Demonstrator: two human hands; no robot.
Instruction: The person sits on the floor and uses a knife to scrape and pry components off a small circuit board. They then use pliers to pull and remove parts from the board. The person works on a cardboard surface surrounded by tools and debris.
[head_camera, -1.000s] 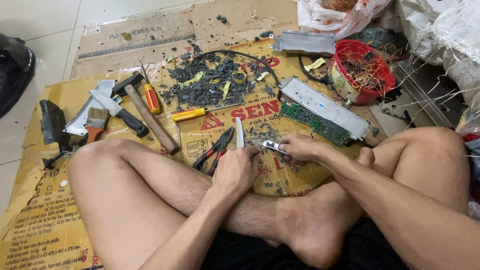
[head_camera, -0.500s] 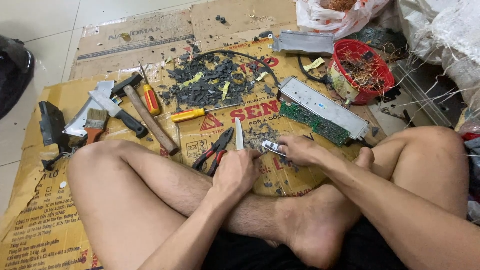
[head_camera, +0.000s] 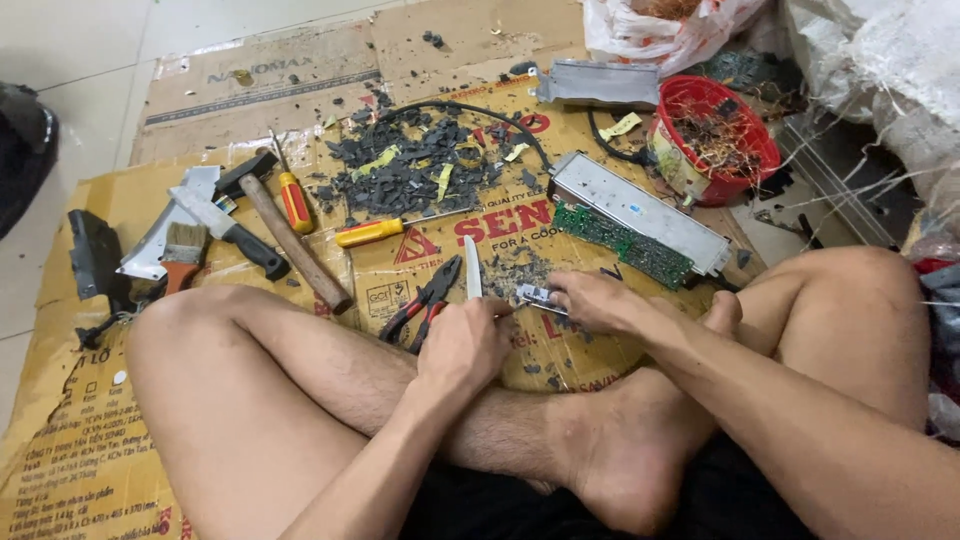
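Left hand: grip closed around knife, blade upright.
Right hand: pinching small metal part on cardboard.
Pliers: just left of knife.

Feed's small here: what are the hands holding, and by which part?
Left hand grips a knife by its handle, blade pointing up and away. Right hand pinches a small metal part at its right end, against the cardboard.
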